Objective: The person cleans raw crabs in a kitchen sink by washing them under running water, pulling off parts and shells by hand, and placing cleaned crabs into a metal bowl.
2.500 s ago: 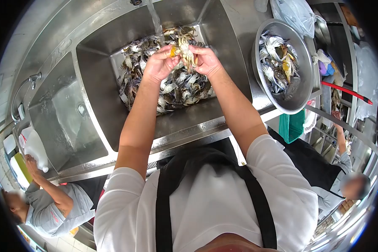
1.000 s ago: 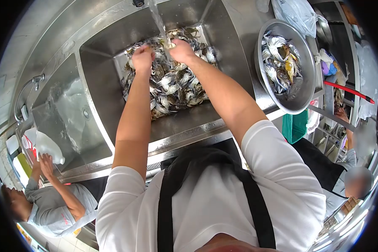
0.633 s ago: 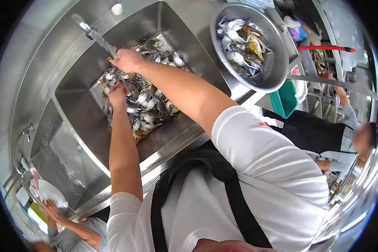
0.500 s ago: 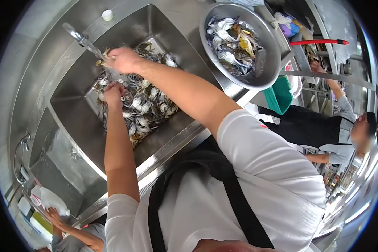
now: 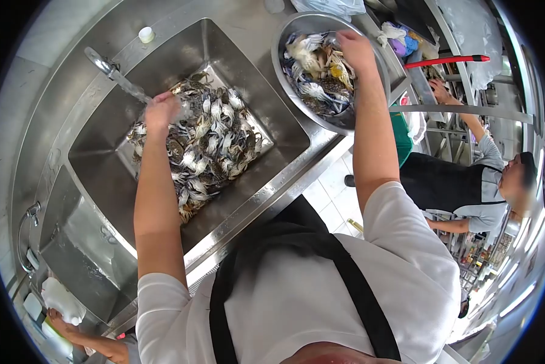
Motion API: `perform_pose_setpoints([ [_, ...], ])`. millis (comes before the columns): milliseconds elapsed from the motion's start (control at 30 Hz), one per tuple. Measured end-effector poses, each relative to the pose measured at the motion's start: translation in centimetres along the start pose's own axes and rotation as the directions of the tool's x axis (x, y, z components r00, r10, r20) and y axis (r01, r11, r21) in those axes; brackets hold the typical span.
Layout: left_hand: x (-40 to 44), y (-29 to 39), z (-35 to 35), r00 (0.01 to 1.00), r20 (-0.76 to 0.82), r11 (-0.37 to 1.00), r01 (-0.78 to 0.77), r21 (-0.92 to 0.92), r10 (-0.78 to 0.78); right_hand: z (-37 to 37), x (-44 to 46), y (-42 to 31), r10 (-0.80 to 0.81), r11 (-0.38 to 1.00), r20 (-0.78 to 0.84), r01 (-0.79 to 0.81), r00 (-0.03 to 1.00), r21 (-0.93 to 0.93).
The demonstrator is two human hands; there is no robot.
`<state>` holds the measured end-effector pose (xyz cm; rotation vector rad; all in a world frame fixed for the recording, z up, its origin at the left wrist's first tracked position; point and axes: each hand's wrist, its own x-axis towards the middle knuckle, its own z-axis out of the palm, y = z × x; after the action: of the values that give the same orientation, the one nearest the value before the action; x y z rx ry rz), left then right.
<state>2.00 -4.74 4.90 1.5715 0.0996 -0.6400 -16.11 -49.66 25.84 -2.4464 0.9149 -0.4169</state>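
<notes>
Fingers of the left hand (image 5: 162, 112) are blurred beside the stream of water (image 5: 131, 88), over the crabs (image 5: 209, 145) heaped in the sink (image 5: 106, 161); whether they grip anything, I cannot tell. The right hand (image 5: 357, 51) reaches over the metal bowl (image 5: 345, 125), its fingers pointing in above the bowl's crabs (image 5: 324, 85). A pale, blurred crab (image 5: 304, 57) lies near those fingers, apart from them; their grip is also unclear. The bowl sits beside the sink on the steel counter (image 5: 248, 27). Water runs from the tap (image 5: 100, 60) at the far side, with a small white cap (image 5: 146, 34) near it on the ledge. Beyond the bowl are a green bin (image 5: 402, 136) and a red rod (image 5: 448, 61). Farther off, a co-worker in a black apron (image 5: 442, 182) reaches toward the shelving, and another person's hand (image 5: 60, 321) is at a white container (image 5: 62, 300).
</notes>
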Motion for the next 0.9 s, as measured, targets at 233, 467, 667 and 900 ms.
perform_pose_setpoints([
  [233,-1.9,0.1,0.2,0.994,-0.101,0.998,0.042,-0.050,-0.047,-0.3,-1.3,6.1,0.239,0.956,0.273,-0.177,0.932,-0.233],
  [467,-2.8,-0.9,-1.6,0.996,-0.092,0.988,-0.013,-0.152,-0.001,1.1,-0.3,9.3,0.176,0.984,0.364,-0.166,0.915,-0.059],
  [667,-3.7,0.0,-1.8,0.994,-0.086,0.983,0.045,-0.179,-0.061,-2.0,-3.3,4.5,0.169,0.985,0.161,-0.162,0.972,-0.055],
  [900,-5.2,2.2,-1.8,0.996,-0.007,0.951,0.081,-0.298,-0.087,-2.7,-9.7,-14.2,-0.117,0.829,0.138,0.020,0.984,0.559],
])
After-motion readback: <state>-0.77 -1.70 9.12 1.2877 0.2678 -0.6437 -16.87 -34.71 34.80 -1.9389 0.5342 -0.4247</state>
